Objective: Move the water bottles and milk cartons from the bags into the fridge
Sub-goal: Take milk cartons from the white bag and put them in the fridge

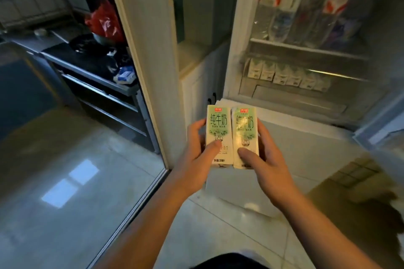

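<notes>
- Left hand (197,155): fingers closed around the left milk carton (218,135). The thumb lies across the front face below the printed picture; the remaining fingers wrap the carton's left edge.
- Right hand (265,159): fingers closed around the right milk carton (244,137). The thumb presses on the lower front face; the remaining fingers wrap the right edge.
- The two cartons are upright, side by side with their long edges touching, printed fronts facing the camera. Both carry green characters, the words "PURE MILK" and a red mark at the top. Further cartons may sit behind this pair; the view does not settle it.
- Both cartons are held in the air in front of the open fridge (236,54), below its lowest visible shelf and above the pale floor (218,225).
- Upper fridge shelf (306,47): a group of clear water bottles (282,13) with red-and-white labels, standing close together. Motion blur hides their exact number.
- Lower fridge shelf: a row of milk cartons (286,73) of the same design, upright and touching, running from the left wall of the fridge toward the right.
- Left of the fridge: a white cabinet (196,85), then a pale door frame (144,50).
- Beyond the door frame: a dark counter (87,59). A red plastic bag (105,20) rests at its far right corner; a small blue-and-white item (125,76) lies at the near right corner.
- Both forearms enter from the bottom edge and reach forward.
</notes>
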`<state>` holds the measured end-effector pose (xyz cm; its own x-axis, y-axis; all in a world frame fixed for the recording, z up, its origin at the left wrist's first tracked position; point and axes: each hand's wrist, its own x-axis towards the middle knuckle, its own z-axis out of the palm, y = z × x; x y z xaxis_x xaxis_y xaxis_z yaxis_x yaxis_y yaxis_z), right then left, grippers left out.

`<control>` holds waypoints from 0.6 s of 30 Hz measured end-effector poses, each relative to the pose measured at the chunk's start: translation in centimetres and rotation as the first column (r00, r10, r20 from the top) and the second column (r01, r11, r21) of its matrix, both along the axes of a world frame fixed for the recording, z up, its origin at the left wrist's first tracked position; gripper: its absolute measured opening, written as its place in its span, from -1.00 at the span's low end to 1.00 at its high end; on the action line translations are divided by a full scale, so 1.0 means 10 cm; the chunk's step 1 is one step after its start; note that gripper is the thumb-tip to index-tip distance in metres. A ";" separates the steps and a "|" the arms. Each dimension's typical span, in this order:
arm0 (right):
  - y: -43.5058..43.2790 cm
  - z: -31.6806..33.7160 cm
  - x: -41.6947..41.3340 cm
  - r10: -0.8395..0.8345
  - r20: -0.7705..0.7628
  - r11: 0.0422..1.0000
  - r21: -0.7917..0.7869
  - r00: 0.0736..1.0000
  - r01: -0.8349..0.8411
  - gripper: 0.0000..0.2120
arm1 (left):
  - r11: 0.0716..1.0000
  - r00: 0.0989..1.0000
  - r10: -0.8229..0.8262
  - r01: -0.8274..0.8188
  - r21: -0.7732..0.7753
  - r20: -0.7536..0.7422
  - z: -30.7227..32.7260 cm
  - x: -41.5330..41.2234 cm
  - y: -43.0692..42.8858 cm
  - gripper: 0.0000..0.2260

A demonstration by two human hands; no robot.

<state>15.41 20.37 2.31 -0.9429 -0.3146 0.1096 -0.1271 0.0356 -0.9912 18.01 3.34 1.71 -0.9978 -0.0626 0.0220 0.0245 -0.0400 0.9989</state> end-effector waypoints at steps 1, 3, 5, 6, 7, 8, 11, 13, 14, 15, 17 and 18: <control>0.01 0.06 -0.09 -0.035 -0.017 0.999 0.002 0.999 0.035 -0.40 | 0.999 0.999 -0.032 0.031 -0.012 -0.013 0.05 -0.14 0.00 -0.63; 0.05 0.16 -0.27 -0.103 -0.040 0.995 -0.002 0.994 0.103 -0.44 | 0.996 0.995 -0.090 0.088 -0.028 -0.051 0.15 -0.42 0.01 -0.62; 0.10 0.26 -0.46 -0.150 -0.058 0.989 -0.013 0.987 0.149 -0.44 | 0.991 0.988 -0.130 0.127 -0.043 -0.078 0.26 -0.70 0.04 -0.62; 0.13 0.32 -0.56 -0.165 -0.071 0.986 -0.022 0.984 0.163 -0.44 | 0.989 0.986 -0.143 0.140 -0.047 -0.089 0.32 -0.84 0.07 -0.64; 0.16 0.37 -0.66 -0.179 -0.085 0.984 -0.033 0.980 0.176 -0.43 | 0.987 0.983 -0.156 0.152 -0.046 -0.101 0.37 -0.98 0.10 -0.65; 0.18 0.43 -0.76 -0.191 -0.099 0.981 -0.048 0.977 0.187 -0.42 | 0.985 0.980 -0.167 0.163 -0.048 -0.111 0.42 -1.11 0.13 -0.66; 0.26 0.58 -1.08 -0.224 -0.136 0.973 -0.094 0.965 0.213 -0.42 | 0.981 0.970 -0.188 0.178 -0.076 -0.156 0.60 -1.49 0.22 -0.65; 0.31 0.67 -1.32 -0.244 -0.163 0.967 -0.112 0.956 0.228 -0.42 | 0.980 0.963 -0.194 0.183 -0.074 -0.187 0.73 -1.75 0.28 -0.67; 0.34 0.72 -1.45 -0.256 -0.176 0.964 -0.118 0.950 0.238 -0.42 | 0.980 0.961 -0.193 0.181 -0.078 -0.197 0.81 -1.88 0.32 -0.69; 0.36 0.77 -1.58 -0.268 -0.191 0.961 -0.119 0.944 0.249 -0.43 | 0.981 0.961 -0.188 0.173 -0.087 -0.203 0.89 -2.02 0.36 -0.70; 0.41 0.88 -1.85 -0.282 -0.221 0.958 -0.109 0.934 0.264 -0.43 | 0.984 0.966 -0.165 0.147 -0.104 -0.201 1.06 -2.30 0.42 -0.74; 0.44 0.94 -1.99 -0.286 -0.223 0.957 -0.104 0.932 0.269 -0.43 | 0.984 0.968 -0.155 0.133 -0.120 -0.197 1.13 -2.46 0.45 -0.76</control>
<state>-4.52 24.79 11.68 -0.9365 -0.0271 0.3496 -0.3504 0.0341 -0.9360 -6.56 7.84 12.97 -0.9697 0.0947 0.2252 0.2304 0.0469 0.9720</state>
